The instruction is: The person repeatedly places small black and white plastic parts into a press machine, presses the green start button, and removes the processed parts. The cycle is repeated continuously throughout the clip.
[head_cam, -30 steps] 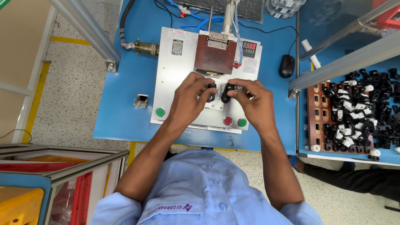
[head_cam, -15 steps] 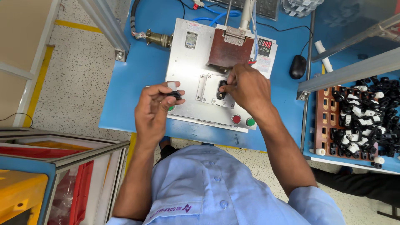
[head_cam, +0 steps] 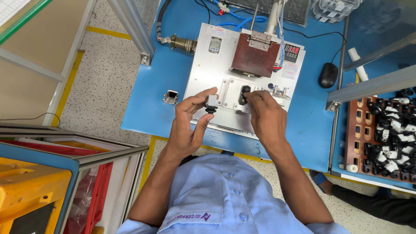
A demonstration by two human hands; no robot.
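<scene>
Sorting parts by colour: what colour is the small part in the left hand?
Grey body with a black end, pinched in the left hand; the small part shows best in the head view.

- The person wears a light blue button-up shirt (head_cam: 225, 199) of plain woven cloth.
- Small round buttons (head_cam: 236, 191) in the same pale blue run down the front placket.
- A small dark purple embroidered emblem with a line of lettering (head_cam: 190, 218) sits on the chest.
- The sleeves are short, so both forearms are bare.
- The left hand (head_cam: 188, 125) and the right hand (head_cam: 266, 117) are bare, with no gloves, rings or watch showing.
</scene>
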